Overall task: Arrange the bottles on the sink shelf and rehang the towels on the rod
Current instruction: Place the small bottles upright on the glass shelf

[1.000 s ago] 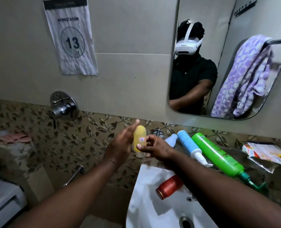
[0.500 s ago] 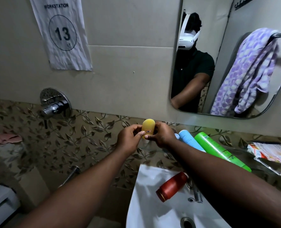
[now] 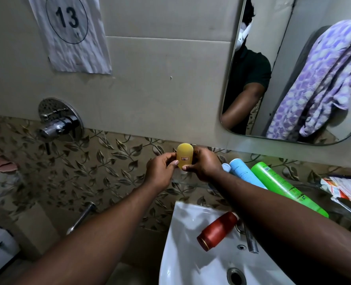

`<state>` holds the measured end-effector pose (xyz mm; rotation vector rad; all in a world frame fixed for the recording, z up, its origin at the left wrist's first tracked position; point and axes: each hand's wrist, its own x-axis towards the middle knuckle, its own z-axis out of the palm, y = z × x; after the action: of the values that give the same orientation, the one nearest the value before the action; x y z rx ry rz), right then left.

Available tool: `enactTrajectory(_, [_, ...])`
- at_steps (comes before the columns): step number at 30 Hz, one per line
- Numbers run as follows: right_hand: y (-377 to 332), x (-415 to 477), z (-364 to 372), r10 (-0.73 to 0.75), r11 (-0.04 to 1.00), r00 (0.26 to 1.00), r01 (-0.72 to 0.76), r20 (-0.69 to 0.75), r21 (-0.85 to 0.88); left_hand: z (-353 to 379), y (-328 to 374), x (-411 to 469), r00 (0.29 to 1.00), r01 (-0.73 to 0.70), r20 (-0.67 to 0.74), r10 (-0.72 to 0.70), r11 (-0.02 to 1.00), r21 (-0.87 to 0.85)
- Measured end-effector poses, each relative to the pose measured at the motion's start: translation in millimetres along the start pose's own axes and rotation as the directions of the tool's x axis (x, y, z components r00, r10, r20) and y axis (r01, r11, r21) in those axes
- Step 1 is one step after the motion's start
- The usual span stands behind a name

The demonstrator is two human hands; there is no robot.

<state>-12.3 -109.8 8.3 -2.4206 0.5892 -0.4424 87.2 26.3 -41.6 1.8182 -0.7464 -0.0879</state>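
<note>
A small yellow bottle [image 3: 184, 155] is held upright against the leaf-patterned wall, above the left end of the glass sink shelf [image 3: 312, 187]. My left hand [image 3: 160, 171] grips its left side and my right hand [image 3: 203, 166] its right side. A blue bottle [image 3: 245, 174] and a green bottle [image 3: 283, 187] lie slanted on the shelf, partly hidden behind my right forearm. On the rim of the white sink [image 3: 183, 254] a red bottle [image 3: 217, 230] lies on its side. The mirror [image 3: 228, 103] reflects a purple patterned towel [image 3: 318, 83] draped over a rod.
A chrome wall tap [image 3: 57, 123] sticks out at the left. The sink tap [image 3: 250, 240] stands beside the red bottle. Crumpled packets [image 3: 347, 190] lie at the shelf's right end. A pink cloth [image 3: 0, 165] rests on a ledge at far left.
Both hands have closed on the yellow bottle and lifted it slightly toward the wall. The view has tilted down and moved closer.
</note>
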Motion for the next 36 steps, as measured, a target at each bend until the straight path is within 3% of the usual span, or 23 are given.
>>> enactTrajectory(14, [-4.6, -5.7, 4.1, 0.084, 0.996, 0.996, -0.083, 0.028, -0.032, -3.0, 11.5, -8.2, 1.0, 0.003, 0.027, -0.003, 1.0, 0.03])
enactTrajectory(21, [-0.4, -9.2, -9.2, 0.156, 0.987, 0.986, -0.157, 0.05, 0.021, -4.5, 8.2, -17.8, 0.999, 0.047, -0.013, -0.048, 0.997, -0.069])
enactTrajectory(24, [3.1, -13.5, -25.4, 0.137, 0.99, 0.99, -0.137, 0.028, -0.019, -0.6, 9.7, -29.4, 0.996, -0.026, -0.082, 0.022, 0.998, -0.053])
enactTrajectory(27, [6.4, -23.1, -52.7, 0.039, 0.97, 0.999, -0.044, -0.024, -0.239, 7.6, 15.9, -44.1, 0.966, -0.111, -0.226, 0.121, 0.992, 0.055])
enactTrajectory(31, [15.6, -33.6, -80.6, -0.034, 0.884, 0.998, 0.054, 0.051, -0.464, 12.1, 31.0, -60.2, 0.823, -0.294, -0.357, 0.441, 0.869, 0.398])
enactTrajectory(33, [17.4, -40.1, -86.5, -0.038, 0.838, 0.988, 0.113, 0.149, -0.534, 16.9, 39.5, -67.4, 0.798, -0.387, -0.262, 0.542, 0.795, 0.467])
enactTrajectory(36, [15.6, -50.1, -84.7, -0.067, 0.702, 0.94, 0.283, 0.336, -0.653, 25.3, 53.6, -84.5, 0.904, -0.403, 0.062, 0.422, 0.798, 0.448])
